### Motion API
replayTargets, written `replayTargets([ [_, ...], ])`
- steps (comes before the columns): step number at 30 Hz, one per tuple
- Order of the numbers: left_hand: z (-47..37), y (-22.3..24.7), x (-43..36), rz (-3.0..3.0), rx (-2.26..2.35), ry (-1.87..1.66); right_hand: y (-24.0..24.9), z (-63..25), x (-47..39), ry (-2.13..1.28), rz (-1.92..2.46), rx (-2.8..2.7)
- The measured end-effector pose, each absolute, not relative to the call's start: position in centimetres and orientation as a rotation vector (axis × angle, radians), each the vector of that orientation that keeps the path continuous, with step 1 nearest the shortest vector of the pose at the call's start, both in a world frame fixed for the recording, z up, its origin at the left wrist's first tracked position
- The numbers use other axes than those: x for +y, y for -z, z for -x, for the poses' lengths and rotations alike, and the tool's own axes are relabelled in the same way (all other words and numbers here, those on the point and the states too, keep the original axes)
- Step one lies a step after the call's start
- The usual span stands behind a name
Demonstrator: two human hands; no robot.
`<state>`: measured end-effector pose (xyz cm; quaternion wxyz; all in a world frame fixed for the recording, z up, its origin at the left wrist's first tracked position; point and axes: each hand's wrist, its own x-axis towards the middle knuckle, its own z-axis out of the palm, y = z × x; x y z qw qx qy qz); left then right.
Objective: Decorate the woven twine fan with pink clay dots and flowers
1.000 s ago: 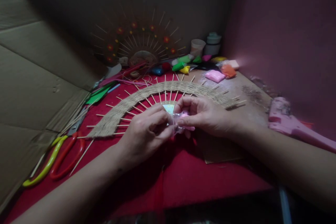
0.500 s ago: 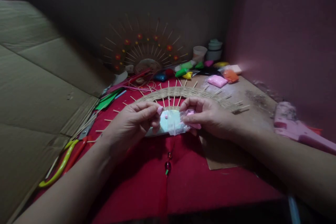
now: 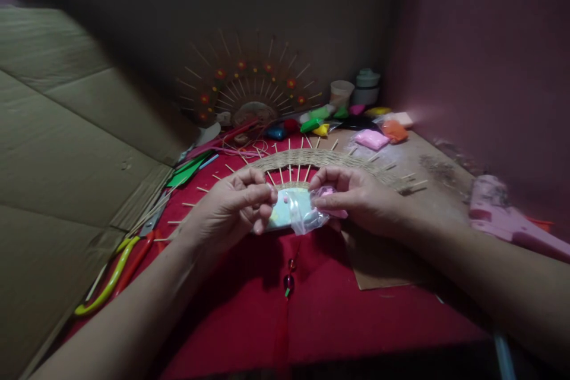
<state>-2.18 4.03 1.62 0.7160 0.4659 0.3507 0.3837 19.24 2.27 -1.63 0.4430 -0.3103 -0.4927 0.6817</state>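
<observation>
My right hand pinches a clear plastic bag with pink modelling clay in it. My left hand is closed at the fingertips, thumb against forefinger. Whatever it holds there is too small or too hidden to name. Beneath both hands lies a half-round woven fan with thin sticks radiating outward. Its pale blue base carries a small pink dot, partly covered by the bag. A beaded cord with a red tassel hangs below it.
Scissors with yellow and red handles lie at the left. Several clay packets sit at the back right, near a cup and a lidded jar. A pink glue gun rests at the right. Behind stands a flowered fan.
The pink clay bit at my left fingertips no longer shows. The bag's loose end has shifted and hangs slightly lower. The whole view has shifted a little.
</observation>
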Motion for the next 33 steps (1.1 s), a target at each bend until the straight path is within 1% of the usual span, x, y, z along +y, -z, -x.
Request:
replayTargets([
  [5, 2.09, -1.65, 3.88, -0.975, 0.734, -0.924, 1.71, -19.43, 2.32, -1.678, 0.764, -1.250],
  [12, 1.90, -1.80, 3.91, -1.019, 0.766, -0.851, 1.74, -19.41, 2.25, -1.673, 0.770, -1.256],
  [24, 2.33, -1.98, 4.09, -0.977, 0.724, -0.907, 1.50, -19.57, 2.36, -1.679, 0.738, -1.219],
  [28, 2.16, -2.08, 3.97, -1.057, 0.745, -0.854, 1.84, -19.66, 2.57, -1.663, 0.712, -1.241],
  [33, 2.54, -2.21, 3.65, -1.320, 0.837, -0.770, 1.82, -19.60, 2.56, -1.636, 0.701, -1.226],
])
